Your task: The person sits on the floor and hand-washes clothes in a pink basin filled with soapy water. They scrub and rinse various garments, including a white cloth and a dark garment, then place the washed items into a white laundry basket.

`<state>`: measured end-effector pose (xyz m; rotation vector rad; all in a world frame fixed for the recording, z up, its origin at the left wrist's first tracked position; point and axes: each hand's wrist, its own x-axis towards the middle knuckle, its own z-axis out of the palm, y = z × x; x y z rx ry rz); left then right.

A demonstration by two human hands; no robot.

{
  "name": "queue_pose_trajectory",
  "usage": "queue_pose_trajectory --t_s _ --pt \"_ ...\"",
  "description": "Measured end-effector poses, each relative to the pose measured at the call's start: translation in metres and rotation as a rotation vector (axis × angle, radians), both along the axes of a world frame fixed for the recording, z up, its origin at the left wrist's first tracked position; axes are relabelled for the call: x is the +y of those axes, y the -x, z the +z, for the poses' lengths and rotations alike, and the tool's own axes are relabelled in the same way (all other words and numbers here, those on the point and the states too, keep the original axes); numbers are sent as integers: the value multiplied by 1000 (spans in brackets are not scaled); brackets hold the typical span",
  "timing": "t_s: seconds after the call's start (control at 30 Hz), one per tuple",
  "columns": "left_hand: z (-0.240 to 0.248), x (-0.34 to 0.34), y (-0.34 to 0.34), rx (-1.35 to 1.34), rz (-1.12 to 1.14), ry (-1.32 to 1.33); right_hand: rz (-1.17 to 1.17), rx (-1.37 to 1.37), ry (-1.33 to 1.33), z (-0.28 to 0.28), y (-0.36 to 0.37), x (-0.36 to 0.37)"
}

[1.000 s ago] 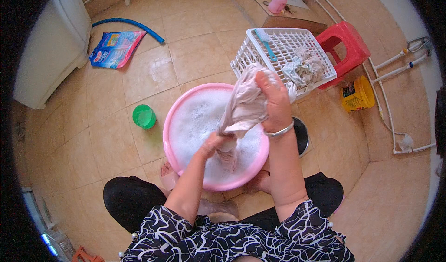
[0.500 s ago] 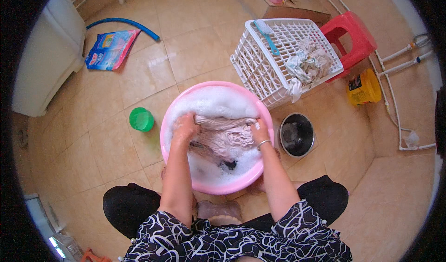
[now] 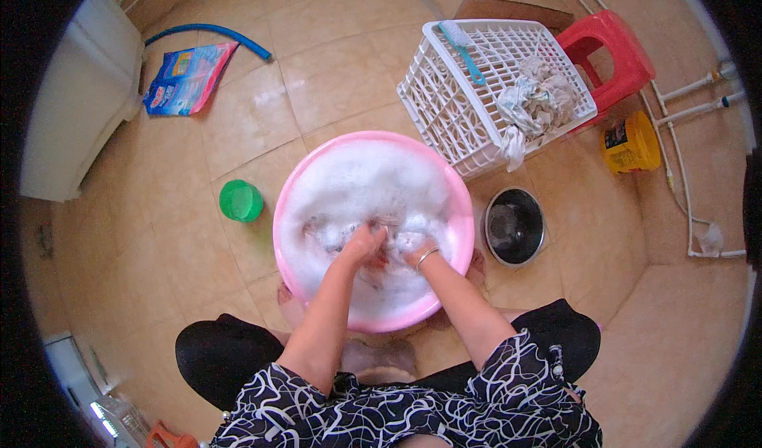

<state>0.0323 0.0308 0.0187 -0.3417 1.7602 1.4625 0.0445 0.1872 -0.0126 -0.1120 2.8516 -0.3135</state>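
Note:
A round pink basin (image 3: 283, 234) full of white suds (image 3: 365, 166) stands on the floor before me. My left hand (image 3: 363, 243) is at the middle of the basin, fingers bent down and closed on a pale wet cloth (image 3: 389, 232), most of which lies under the foam. Close beside it, my right hand (image 3: 414, 253), with a bangle at the wrist, is dipped into the suds against the cloth. Foam hides its fingers.
Right of the basin stands a metal pot (image 3: 514, 227). Behind it, a white basket (image 3: 452, 99) bears a brush (image 3: 463, 47) and crumpled cloths (image 3: 536, 103), near a red stool (image 3: 607, 59) and a yellow bucket (image 3: 631, 144). A green cup (image 3: 240, 202) stands left.
The cloth, stretched between my hands above the foam before, has gone down into the suds. My left hand has moved right and my right hand left and nearer me, bringing them together.

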Motion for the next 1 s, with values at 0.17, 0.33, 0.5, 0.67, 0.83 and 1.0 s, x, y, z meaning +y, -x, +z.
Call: queue_pose_trajectory --t_s 0.17,0.33,0.5,0.67,0.83,1.0 --pt "-9 5 4 -408 191 -27 -484 -202 224 15 9 -8" --pt "-6 -1 -1 -335 565 -721 -333 192 670 76 -14 -71" --pt "4 -6 -16 103 577 -569 -273 137 510 111 -1 -79" --pt "-1 13 0 -58 708 -716 -444 -8 419 76 23 -49" --pt "-17 0 7 -40 780 -339 -414 2 505 55 12 -23" --pt "7 -24 20 -257 506 -228 282 -102 -9 27 1 -10"
